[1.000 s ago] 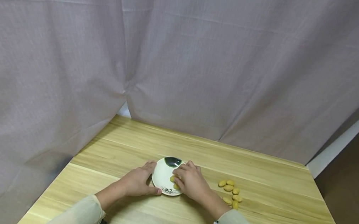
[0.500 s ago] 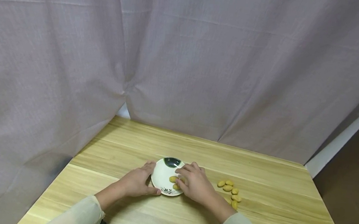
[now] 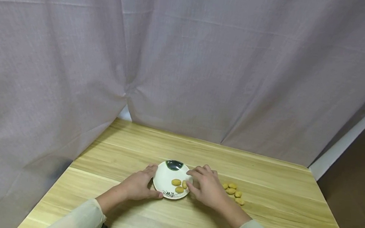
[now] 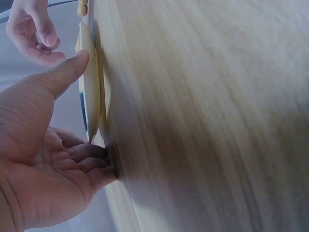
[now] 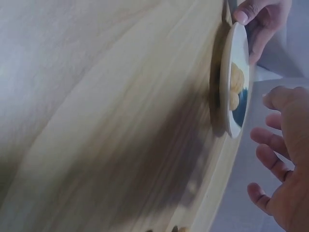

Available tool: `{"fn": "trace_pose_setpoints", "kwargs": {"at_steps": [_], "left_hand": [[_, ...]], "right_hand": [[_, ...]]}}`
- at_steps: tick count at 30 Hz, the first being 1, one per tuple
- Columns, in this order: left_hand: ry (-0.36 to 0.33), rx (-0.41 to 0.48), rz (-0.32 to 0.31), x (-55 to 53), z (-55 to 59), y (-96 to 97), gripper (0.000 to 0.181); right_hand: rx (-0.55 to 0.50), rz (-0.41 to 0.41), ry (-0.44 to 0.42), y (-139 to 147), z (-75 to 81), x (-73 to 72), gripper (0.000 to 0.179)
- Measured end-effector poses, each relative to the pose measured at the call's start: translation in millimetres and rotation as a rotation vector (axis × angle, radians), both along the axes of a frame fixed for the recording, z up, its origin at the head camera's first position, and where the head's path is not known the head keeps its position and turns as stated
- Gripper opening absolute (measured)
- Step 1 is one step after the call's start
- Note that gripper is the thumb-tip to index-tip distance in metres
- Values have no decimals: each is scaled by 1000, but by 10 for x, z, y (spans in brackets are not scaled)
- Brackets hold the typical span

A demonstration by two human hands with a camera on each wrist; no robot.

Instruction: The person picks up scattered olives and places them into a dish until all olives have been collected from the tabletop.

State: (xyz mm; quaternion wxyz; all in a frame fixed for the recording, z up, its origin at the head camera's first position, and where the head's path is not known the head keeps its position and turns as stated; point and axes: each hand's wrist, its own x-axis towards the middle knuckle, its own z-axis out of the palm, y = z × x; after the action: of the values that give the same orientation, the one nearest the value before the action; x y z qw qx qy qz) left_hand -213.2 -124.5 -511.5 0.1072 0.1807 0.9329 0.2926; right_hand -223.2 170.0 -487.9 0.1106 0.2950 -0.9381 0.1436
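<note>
A small white plate (image 3: 164, 175) with a dark green patch and a black floral print lies on the table. Three yellow, oval, nut-like pieces (image 3: 176, 182) rest in it. My left hand (image 3: 137, 186) holds the plate's left side, thumb on the near rim (image 4: 91, 72) and fingers at the far rim. Over the plate's right edge hovers my right hand (image 3: 208, 187), fingers apart and loosely bent; the right wrist view shows nothing between them. Several more yellow pieces (image 3: 230, 191) lie right of the plate, partly hidden by the right forearm.
The wooden table (image 3: 275, 205) carries all of this. Grey cloth (image 3: 186, 74) hangs behind and along its left side. A brown surface (image 3: 358, 194) stands beyond the right edge.
My right hand has drawn right, away from the pieces on the plate, and its fingers have spread. A third piece now shows there. The left hand has stayed in place.
</note>
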Motion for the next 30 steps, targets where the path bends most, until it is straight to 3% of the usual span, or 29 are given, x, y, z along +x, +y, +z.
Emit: {"fn": "trace_pose_setpoints", "kwargs": {"at_steps": [30], "left_hand": [[-3,-7,5,25,27,-32,124]], "right_hand": [[18,-67,75,517,85,22,38]]}}
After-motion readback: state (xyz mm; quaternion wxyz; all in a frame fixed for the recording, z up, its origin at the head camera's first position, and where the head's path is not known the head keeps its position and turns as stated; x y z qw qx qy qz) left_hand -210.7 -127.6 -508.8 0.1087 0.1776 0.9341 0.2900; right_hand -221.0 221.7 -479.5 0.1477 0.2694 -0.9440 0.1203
